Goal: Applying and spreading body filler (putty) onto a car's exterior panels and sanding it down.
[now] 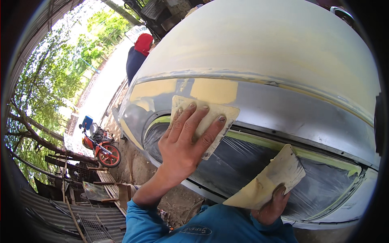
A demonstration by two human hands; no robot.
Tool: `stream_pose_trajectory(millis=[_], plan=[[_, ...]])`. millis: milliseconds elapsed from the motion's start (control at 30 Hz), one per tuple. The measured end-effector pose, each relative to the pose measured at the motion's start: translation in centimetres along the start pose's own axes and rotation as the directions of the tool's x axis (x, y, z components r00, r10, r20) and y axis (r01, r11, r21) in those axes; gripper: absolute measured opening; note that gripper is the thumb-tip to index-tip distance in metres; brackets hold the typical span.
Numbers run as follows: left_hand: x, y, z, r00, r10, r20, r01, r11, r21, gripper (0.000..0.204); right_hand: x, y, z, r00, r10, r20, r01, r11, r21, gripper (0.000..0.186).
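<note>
Presently, I'm watching from afar as the left hand (178, 146) is holding a cream-coloured spreader (219, 111), fingers spread over its face, across the strip between a bare metal panel (267, 101) and the plastic sheeting (233, 153) masking a vehicle window; I'm not able to tell whether its edge is touching. The right hand (274, 205) is clamping a putty-smeared plate (263, 178) over the sheeting, nearer the person's body, thumb on top.

I'm worrying that uneven finger pressure could be digging a corner into the yellow filler patches (214, 90), or that a tipping plate could be dropping putty.

The spreader is looking flat, roughly four-sided, its lower edge grimy; the plate is showing a yellower smear low down.
</note>
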State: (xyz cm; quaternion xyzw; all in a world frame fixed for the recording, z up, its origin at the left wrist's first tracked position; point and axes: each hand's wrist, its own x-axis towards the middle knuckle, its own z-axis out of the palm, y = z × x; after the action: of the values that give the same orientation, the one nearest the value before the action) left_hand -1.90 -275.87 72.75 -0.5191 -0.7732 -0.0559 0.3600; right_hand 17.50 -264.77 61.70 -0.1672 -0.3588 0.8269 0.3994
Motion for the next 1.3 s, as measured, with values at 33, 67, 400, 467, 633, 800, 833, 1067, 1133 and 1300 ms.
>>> stream_pose_trajectory(millis=[33, 67, 400, 467, 633, 800, 833, 1067, 1133, 1300], plan=[[-0.3, 0.0, -0.3, 1.0, 0.009, -0.003, -0.009, 1.0, -0.007, 0.045, 0.0, -0.1, 0.2, 1.0, 0.019, -0.004, -0.019, 0.999, 0.048, 0.05], [-0.3, -0.2, -0.7, 1.0, 0.008, -0.008, -0.008, 1.0, -0.007, 0.045, 0.0, -0.2, 0.3, 0.999, 0.032, -0.012, -0.031, 0.995, 0.092, 0.05], [4.7, -2.7, -1.8, 0.995, -0.033, 0.096, 0.053, 0.976, -0.209, 0.068, -0.4, 0.2, -0.2, 0.999, 0.021, 0.029, -0.025, 0.991, 0.13, 0.05], [5.2, -2.7, -1.3, 0.994, -0.047, 0.103, 0.067, 0.979, -0.195, 0.071, -0.3, 0.1, -0.2, 0.999, 0.039, 0.018, -0.042, 0.988, 0.149, 0.05], [5.4, -2.3, -0.7, 0.988, -0.065, 0.142, 0.095, 0.971, -0.221, 0.073, 0.3, -0.7, 0.0, 0.998, 0.039, 0.057, -0.046, 0.991, 0.124, 0.05], [4.2, -1.7, -0.4, 0.99, -0.069, 0.125, 0.092, 0.979, -0.183, 0.071, 0.4, -0.2, -0.4, 0.994, 0.01, 0.106, -0.019, 0.996, 0.088, 0.049], [3.8, -1.5, -0.4, 0.991, -0.07, 0.112, 0.088, 0.981, -0.171, 0.067, 0.4, 0.0, -0.5, 0.993, -0.026, 0.115, 0.025, 1.0, 0.006, 0.049], [1.1, -0.3, 0.2, 1.0, -0.017, 0.002, 0.017, 0.999, -0.039, 0.051, 0.2, 0.1, 0.5, 0.999, -0.009, 0.04, 0.004, 0.992, 0.129, 0.048], [0.5, -0.2, 0.3, 1.0, -0.003, -0.029, 0.003, 1.0, -0.014, 0.049, 0.2, 0.1, 0.8, 0.998, -0.003, 0.069, -0.007, 0.991, 0.137, 0.048], [-1.0, -0.6, -2.2, 1.0, 0.01, 0.015, -0.009, 0.995, -0.097, 0.046, -0.7, -0.3, 2.3, 0.991, 0.053, 0.123, -0.069, 0.989, 0.128, 0.046]])
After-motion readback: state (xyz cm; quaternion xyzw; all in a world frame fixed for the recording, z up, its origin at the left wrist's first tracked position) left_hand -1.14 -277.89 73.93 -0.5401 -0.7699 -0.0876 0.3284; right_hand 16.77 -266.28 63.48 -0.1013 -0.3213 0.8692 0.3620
